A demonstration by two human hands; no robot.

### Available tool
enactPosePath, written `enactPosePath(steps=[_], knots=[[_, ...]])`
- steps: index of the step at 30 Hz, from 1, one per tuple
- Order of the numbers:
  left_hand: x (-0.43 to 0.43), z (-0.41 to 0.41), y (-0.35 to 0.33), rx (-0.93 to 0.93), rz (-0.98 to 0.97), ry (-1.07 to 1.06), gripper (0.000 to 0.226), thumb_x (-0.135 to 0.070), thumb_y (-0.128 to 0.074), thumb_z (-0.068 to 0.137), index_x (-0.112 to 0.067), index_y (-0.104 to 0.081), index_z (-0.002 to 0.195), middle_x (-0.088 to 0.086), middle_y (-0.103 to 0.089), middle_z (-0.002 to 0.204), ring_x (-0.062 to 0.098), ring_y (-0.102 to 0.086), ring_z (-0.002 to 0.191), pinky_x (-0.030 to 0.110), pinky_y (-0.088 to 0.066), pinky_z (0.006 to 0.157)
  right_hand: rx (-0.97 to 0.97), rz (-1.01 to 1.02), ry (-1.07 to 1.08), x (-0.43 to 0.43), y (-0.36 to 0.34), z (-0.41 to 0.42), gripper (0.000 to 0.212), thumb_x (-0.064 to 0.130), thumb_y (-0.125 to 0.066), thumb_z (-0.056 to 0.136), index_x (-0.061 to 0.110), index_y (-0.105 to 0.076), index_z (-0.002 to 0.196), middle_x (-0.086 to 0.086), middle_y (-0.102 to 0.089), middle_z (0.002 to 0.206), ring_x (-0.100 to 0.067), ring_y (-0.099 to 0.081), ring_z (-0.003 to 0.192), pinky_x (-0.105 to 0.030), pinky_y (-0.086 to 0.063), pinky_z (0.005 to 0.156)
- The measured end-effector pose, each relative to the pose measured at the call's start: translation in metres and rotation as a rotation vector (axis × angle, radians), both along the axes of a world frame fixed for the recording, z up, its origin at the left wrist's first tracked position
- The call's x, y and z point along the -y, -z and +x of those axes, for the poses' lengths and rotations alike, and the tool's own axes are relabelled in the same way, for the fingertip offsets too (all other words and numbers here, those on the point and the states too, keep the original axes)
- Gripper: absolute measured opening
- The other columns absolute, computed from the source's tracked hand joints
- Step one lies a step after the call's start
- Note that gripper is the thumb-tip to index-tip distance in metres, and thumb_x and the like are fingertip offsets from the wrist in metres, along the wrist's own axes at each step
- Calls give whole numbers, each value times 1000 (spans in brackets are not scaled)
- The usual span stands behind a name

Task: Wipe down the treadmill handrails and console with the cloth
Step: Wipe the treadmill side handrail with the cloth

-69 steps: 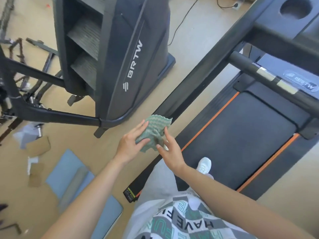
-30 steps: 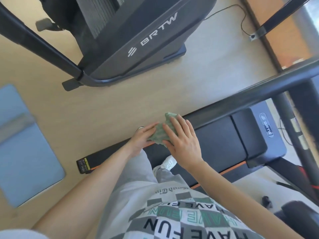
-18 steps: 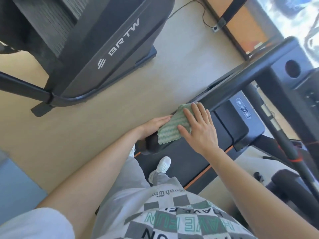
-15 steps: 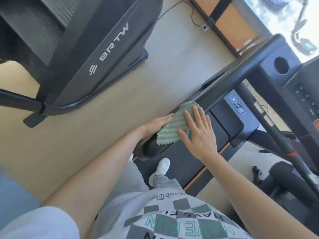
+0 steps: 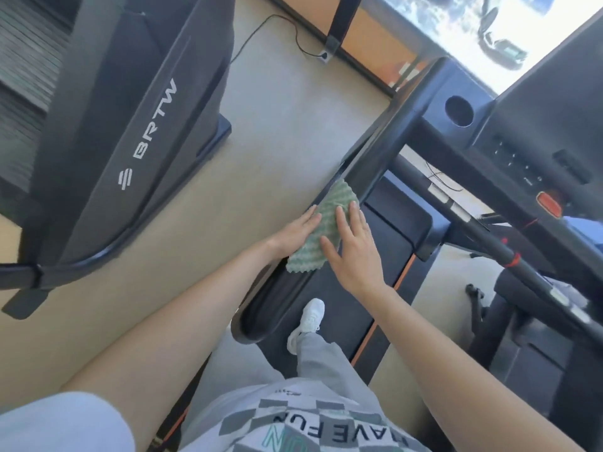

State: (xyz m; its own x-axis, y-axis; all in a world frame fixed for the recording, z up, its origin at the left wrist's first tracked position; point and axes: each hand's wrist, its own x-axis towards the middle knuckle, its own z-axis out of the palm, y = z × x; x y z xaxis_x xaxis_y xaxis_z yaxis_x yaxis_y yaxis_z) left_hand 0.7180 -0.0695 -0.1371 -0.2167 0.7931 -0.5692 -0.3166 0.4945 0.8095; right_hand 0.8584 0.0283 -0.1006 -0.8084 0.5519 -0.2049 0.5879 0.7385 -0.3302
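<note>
Cloth: we see a green ribbed cloth [image 5: 328, 223] draped over the treadmill's left handrail [image 5: 378, 154], about midway along the bar, with its lower edge hanging loose over the inner side.
Left hand: our left hand [image 5: 293, 234] lies on the outer side of the handrail with its fingers straight and close together, fingertips touching the cloth's left edge.
Right hand: our right hand [image 5: 355, 256] rests flat on top of the cloth, fingers straight and slightly spread, thumb out to the side (it pinches nothing, only presses down).
Handrail: a black bar that slopes from its rounded free end near our hip up to the console [image 5: 538, 135].
Console: it sits at the upper right, apart from both hands, with a round cup holder [image 5: 459, 110] at its near corner and a red button [image 5: 549, 203] on its lower edge.
Deck: the dark running belt [image 5: 332, 308] lies below the handrail, and our white shoe [image 5: 310, 318] stands on it.
Neighbour: a dark machine marked BRTW [image 5: 130, 132] stands on the beige floor [image 5: 277, 109] to the left, well apart from the treadmill.
</note>
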Motion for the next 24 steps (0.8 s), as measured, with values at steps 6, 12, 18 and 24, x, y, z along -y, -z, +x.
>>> enactPosePath(steps=[6,12,18,24], knots=[[-68,-14,-22,-85,-11,0,53,-35,-29,113,-13,-22,161,-11,-32,155,0,-31,138,-6,-31,93,47,154,-158,-91,-6,-21,73,60,-35,100,21,-24,160,-10,-15,168,-27,-9,156,-43,-7,127],[-126,-17,-30,-246,-60,-79,52,-50,-38,108,-26,-41,155,-10,-53,148,11,-52,135,31,-37,118,43,280,-303,-173,-11,-30,68,51,-47,99,17,-33,156,-15,-30,163,-35,-22,152,-50,-13,125],[-119,-20,-30,-341,-170,-118,51,-66,-49,92,-46,-58,139,-16,-67,134,10,-62,126,42,-43,116,-32,198,-441,-197,-8,-31,66,43,-52,100,9,-36,154,-20,-26,163,-35,-21,153,-48,-13,126],[-119,-14,-40,-305,-168,-175,40,-49,-55,99,-37,-64,136,-11,-71,129,10,-66,122,41,-46,113,-66,146,-563,-216,-10,-49,63,43,-52,100,9,-41,151,-18,-32,161,-32,-22,153,-48,-13,125]])
